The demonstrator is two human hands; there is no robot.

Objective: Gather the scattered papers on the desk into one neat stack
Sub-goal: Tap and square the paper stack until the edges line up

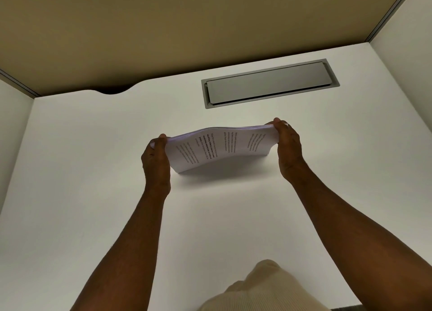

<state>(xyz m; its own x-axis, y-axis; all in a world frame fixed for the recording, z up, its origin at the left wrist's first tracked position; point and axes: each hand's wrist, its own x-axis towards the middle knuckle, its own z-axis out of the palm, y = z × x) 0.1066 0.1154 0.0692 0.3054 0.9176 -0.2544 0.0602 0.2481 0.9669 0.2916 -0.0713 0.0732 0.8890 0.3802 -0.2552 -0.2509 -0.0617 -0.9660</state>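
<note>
A stack of white printed papers [219, 148] stands on its lower long edge on the white desk [93, 193], tilted toward me and slightly bowed. My left hand [155, 163] grips the stack's left end, thumb over the top edge. At the right end, my right hand [288, 150] pinches the top corner between thumb and fingers. Printed text lines run across the facing sheet. No other loose paper shows on the desk.
A grey metal cable hatch [270, 83] is set into the desk behind the papers. Beige partition panels [187, 25] wall the desk at the back, with white side panels left and right. A curved cut-out [112, 91] notches the back edge. My beige clothing [264, 289] shows at the bottom.
</note>
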